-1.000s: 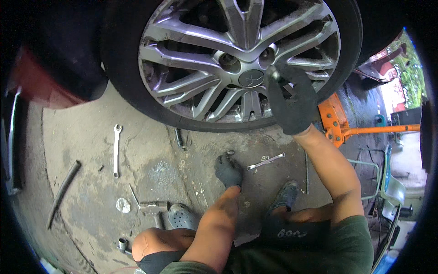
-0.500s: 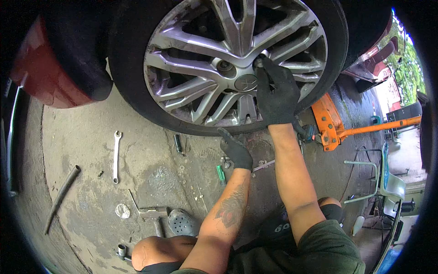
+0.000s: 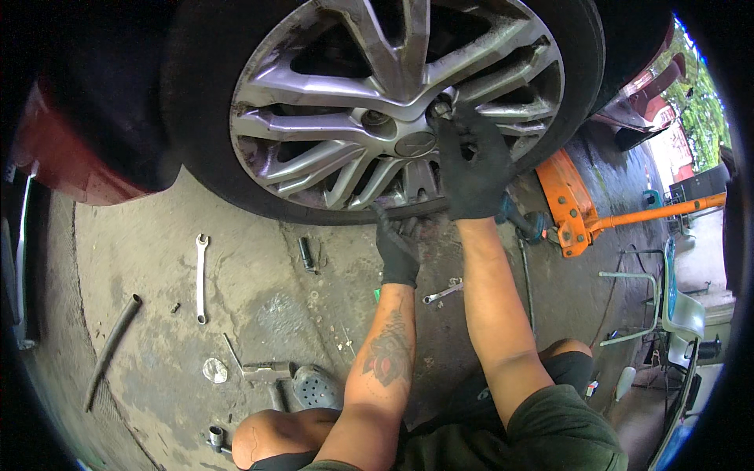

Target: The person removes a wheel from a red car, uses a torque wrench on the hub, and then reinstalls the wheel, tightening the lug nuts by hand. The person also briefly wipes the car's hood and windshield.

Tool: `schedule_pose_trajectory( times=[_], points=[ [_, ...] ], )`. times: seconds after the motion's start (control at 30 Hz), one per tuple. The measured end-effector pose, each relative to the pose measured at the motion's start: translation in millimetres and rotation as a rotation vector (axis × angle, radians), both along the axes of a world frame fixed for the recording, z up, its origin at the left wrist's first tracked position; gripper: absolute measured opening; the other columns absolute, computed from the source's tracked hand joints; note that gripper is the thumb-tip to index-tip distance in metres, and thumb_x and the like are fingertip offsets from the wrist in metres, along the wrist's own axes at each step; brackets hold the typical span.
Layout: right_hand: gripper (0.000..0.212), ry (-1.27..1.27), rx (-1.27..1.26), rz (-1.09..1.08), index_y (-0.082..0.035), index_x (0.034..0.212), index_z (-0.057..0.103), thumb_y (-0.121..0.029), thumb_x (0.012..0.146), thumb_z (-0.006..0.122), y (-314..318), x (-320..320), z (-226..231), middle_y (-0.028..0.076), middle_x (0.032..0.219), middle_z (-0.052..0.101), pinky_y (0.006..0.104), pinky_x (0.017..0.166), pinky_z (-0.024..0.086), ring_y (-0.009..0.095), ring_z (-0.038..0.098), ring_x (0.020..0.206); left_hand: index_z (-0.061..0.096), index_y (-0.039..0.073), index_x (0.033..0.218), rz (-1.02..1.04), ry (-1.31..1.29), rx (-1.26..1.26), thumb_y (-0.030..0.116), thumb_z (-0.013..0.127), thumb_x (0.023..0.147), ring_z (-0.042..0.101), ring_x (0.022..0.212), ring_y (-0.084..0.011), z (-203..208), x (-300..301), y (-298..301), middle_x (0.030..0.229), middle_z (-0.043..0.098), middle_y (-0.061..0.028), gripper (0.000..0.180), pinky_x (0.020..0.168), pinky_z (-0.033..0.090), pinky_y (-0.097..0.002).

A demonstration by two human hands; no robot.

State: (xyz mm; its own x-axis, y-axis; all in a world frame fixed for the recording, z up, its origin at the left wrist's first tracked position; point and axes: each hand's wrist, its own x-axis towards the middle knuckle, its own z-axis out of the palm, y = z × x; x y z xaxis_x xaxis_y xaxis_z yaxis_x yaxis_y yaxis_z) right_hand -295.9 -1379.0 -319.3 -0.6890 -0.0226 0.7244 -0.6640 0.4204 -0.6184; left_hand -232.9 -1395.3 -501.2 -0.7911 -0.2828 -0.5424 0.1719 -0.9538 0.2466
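Observation:
A car wheel with a silver alloy rim [image 3: 330,96] and black tyre [image 3: 206,161] fills the upper middle. My right hand [image 3: 477,161], in a black glove, reaches to the lug hole right of the dark centre cap [image 3: 415,144]. Its fingertips close on a lug nut [image 3: 442,105] there; the palm hides part of the rim. Left of the cap, another lug hole [image 3: 378,120] shows a recessed fastener. My left hand [image 3: 398,247], also gloved, is below, its index finger stretched toward the tyre's lower edge. Its fingers are apart, and I see nothing held.
An orange jack [image 3: 567,208] stands right of the wheel, beside a power tool [image 3: 528,222]. On the concrete lie a combination wrench [image 3: 202,279], a black socket [image 3: 305,251], a hose piece [image 3: 112,353], a hammer [image 3: 267,370] and another wrench [image 3: 444,291]. A chair [image 3: 682,318] stands at right.
My left hand has moved up and slightly left, closer to the tyre. My right hand stays at the same lug hole. The view has shifted a little, so the wheel sits further left.

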Motion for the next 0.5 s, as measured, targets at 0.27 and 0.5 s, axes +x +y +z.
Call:
schedule_pose_trajectory(
  times=[0.27, 0.5],
  points=[
    [0.023, 0.242, 0.145, 0.005, -0.001, 0.101, 0.067, -0.002, 0.079, 0.071, 1, -6, -2, 0.011, 0.091, 0.068, 0.0272, 0.065, 0.053, 0.015, 0.065, 0.074, 0.017, 0.009, 0.147, -0.035, 0.223, 0.172, 0.069, 0.058, 0.079, 0.033, 0.129, -0.0359, 3, 5, -21, 0.146, 0.019, -0.0215, 0.1, 0.108, 0.028, -0.0475],
    [0.019, 0.17, 0.112, -0.166, 0.0, 0.088, 0.066, -0.009, 0.075, 0.075, -12, 2, -7, 0.013, 0.079, 0.067, 0.0326, 0.062, 0.051, 0.023, 0.065, 0.066, 0.021, 0.009, 0.145, -0.034, 0.152, 0.211, 0.071, 0.058, 0.077, 0.034, 0.128, -0.0349, -12, 1, -29, 0.144, 0.024, -0.0193, 0.1, 0.106, 0.03, -0.0462]
  ],
)
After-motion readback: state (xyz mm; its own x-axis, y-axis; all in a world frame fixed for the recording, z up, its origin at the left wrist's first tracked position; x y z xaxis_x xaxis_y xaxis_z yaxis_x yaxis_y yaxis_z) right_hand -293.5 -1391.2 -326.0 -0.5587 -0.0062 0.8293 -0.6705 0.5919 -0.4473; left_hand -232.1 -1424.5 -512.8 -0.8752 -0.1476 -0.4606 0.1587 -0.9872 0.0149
